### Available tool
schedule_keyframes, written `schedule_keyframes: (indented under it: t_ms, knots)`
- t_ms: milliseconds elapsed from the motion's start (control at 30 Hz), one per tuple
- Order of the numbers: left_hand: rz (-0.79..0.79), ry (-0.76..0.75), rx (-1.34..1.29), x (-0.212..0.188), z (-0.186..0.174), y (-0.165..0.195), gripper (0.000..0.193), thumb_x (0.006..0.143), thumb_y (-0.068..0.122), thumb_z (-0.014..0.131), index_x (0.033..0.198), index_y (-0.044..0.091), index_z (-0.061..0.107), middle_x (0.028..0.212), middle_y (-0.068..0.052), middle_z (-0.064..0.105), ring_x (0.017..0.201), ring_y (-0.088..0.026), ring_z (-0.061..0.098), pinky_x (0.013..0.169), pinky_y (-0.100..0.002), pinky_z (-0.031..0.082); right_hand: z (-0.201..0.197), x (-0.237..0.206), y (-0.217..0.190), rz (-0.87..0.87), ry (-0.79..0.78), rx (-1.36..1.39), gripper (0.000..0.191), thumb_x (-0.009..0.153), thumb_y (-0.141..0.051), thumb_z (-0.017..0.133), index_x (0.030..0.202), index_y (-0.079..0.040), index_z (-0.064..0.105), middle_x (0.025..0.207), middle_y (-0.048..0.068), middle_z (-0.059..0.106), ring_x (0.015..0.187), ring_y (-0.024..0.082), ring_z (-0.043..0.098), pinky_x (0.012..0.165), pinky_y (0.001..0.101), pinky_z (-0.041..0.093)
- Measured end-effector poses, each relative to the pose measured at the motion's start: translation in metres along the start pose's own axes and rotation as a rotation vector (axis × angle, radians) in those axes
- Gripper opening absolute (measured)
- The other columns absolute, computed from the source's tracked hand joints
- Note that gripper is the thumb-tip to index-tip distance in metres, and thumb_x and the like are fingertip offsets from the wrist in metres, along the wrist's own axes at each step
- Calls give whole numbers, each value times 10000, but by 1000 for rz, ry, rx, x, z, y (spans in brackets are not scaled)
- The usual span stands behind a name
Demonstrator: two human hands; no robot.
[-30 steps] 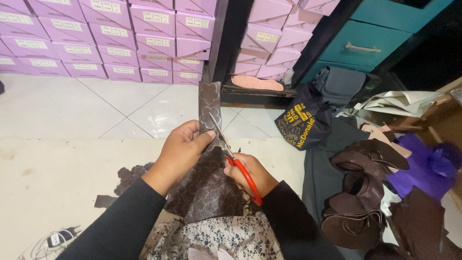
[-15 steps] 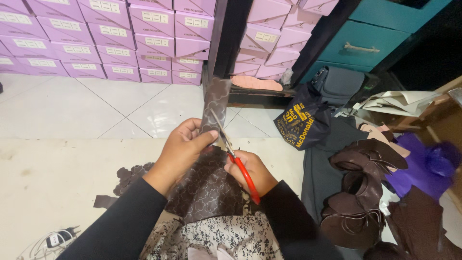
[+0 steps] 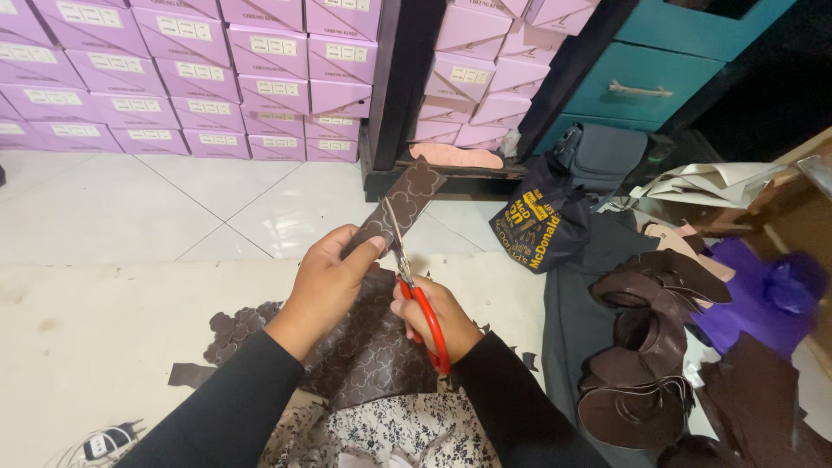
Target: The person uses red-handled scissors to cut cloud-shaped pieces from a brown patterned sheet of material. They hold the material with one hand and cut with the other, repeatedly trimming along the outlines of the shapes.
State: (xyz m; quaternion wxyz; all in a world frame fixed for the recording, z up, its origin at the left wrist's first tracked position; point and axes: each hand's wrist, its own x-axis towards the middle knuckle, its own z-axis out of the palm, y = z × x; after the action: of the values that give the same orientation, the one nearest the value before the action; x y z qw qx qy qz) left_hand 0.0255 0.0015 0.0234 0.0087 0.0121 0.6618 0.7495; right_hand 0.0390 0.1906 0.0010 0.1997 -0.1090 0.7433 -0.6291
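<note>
While my left hand [image 3: 334,273] pinched the dark brown patterned leather strip [image 3: 400,201] upright over my lap, my right hand [image 3: 431,314] gripped red-handled scissors [image 3: 414,282], fingers closed. I judged steady tension and following the stamped outline mattered most.

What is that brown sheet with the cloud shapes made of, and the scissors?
The brown sheet looks like leather or fake leather: thin, matte and bendy, with flower-like outlines drawn on it; I can't tell which. The left hand holds its strip up. The scissors in the right hand have shiny grey blades, likely metal, and smooth red handles, probably plastic.
</note>
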Motion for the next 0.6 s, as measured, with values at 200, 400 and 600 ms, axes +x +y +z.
schedule_keyframes:
  t_ms: [200,400,600]
  knots:
    - [-9,8,-3,-2,1,3,189,950,239,652,941,57,703,759,24,637,660,-47,537,589,-227,435,0,-2,-2,5,9,52,105,911,-159,583,860,-81,534,703,-30,490,549,84,482,507,246,403]
    - [13,-3,-27,-2,-3,2,170,941,221,652,939,60,704,772,28,654,670,-37,556,600,-216,450,-2,-4,-4,-22,-28,37,115,903,-147,588,856,-66,523,692,-2,474,541,98,459,510,257,413]
    - [17,-6,-22,1,-7,-5,196,959,227,663,912,39,694,753,22,629,672,-51,521,600,-230,424,-2,-3,-6,-15,-73,29,99,887,-165,572,892,-73,534,731,0,494,607,107,500,567,259,417]
